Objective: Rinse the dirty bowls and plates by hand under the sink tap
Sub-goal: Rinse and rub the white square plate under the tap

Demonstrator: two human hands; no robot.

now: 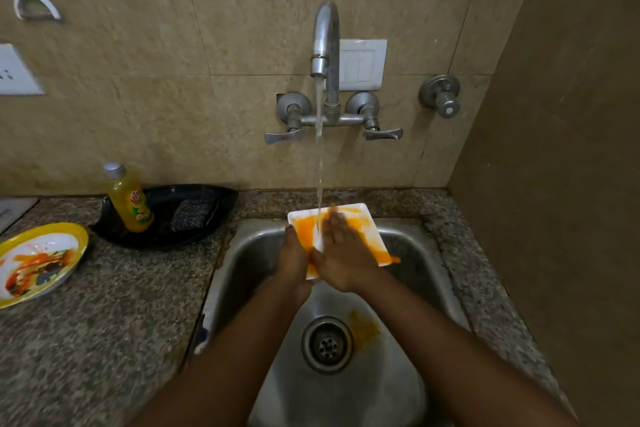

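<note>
1. head view: white square plate (367,230) smeared with orange residue, held tilted over the steel sink (408,253), centre of frame, just below the water stream (319,163).
2. left hand (294,262) grips the plate's near left edge, fingers curled around the rim.
3. right hand (341,255) lies flat and open on the plate face, fingers spread, a bit motion-blurred; the stream lands just beside the fingertips.
4. orange liquid drips off the plate's lower right corner.
5. wall tap (325,45) above, upper centre, water running; two lever handles either side of its base.
6. sink drain (327,343) lower centre, orange splotch (363,326) just right of it.
7. speckled granite counter (104,322) surrounds the sink.
8. round yellow-rimmed plate (41,262) with orange and dark stains sits on the counter at far left, well apart from the sink.
9. black tray (166,236) at the back of the counter, left of the sink, holds a yellow dish soap bottle (130,201) standing upright and a dark scrub pad (192,215).
10. white switch plate (367,64) on the tiled wall behind the tap; separate round valve (441,95) to its right.
</note>
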